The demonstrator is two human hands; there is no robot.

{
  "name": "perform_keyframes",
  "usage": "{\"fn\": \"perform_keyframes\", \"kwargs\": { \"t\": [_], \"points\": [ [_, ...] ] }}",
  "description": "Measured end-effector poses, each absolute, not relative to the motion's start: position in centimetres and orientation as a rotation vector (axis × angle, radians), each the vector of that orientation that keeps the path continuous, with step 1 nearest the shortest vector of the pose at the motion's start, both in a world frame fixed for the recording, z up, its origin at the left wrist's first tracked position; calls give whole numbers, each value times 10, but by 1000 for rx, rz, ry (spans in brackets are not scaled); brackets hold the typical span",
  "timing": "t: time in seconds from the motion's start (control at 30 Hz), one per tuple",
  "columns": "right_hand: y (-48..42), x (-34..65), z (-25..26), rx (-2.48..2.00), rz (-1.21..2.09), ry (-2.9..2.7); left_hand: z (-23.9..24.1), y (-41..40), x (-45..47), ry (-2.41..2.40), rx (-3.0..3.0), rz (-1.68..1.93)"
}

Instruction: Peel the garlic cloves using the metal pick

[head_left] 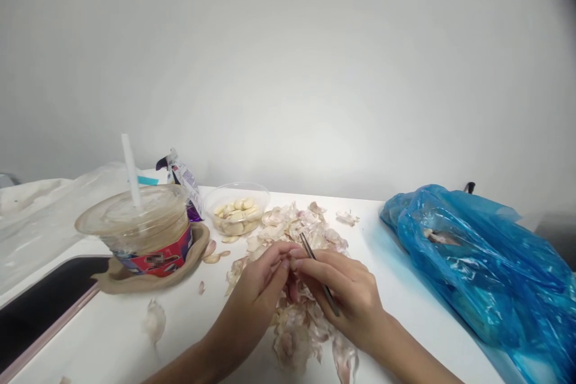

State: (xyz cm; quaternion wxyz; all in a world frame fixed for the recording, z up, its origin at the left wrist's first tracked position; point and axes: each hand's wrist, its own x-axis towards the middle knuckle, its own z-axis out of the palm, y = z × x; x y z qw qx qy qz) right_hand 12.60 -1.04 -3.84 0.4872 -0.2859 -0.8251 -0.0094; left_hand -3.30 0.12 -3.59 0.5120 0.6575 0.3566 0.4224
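My left hand (263, 279) is closed, its fingertips pinching a garlic clove (291, 264) that the fingers mostly hide. Against it, from the right, come the fingertips of my right hand (346, 288), which is closed around slim metal tweezers (330, 300). The tweezers slant across the palm, one end showing above the fingers. Under both hands spreads a heap of papery garlic skins (294, 339). Behind the left hand stands a clear plastic bowl (263, 198) with peeled garlic cloves (238, 216) in it.
A lidded drink cup (157, 255) with a white straw (130, 168) stands left on brown paper. A tablet (40, 300) lies front left. Behind the cup is a purple-white wrapper (184, 183). Several unpeeled cloves (211, 255) lie beside the cup. A blue plastic bag (472, 258) fills the right.
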Motion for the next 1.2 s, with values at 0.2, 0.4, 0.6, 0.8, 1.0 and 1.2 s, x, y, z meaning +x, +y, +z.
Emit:
{"fn": "perform_keyframes", "kwargs": {
  "t": [0.2,0.4,0.6,0.8,1.0,1.2],
  "points": [
    [-8,129,-40,-714,17,-2015,-36,3,-32,880,1569,1021],
    [-8,128,-40,-737,11,-2006,-35,3,-32,869,1535,1008],
    [-8,126,-42,-747,-15,-2017,-34,1,-32,886,1515,1009],
    [-7,126,-41,-789,-12,-2020,-35,1,-32,917,1549,1020],
    [-8,125,-42,-786,14,-2017,-37,1,-31,899,1513,1038],
    [-8,125,-42,-842,94,-1989,-36,0,-32,904,1527,1064]
  ]
}}
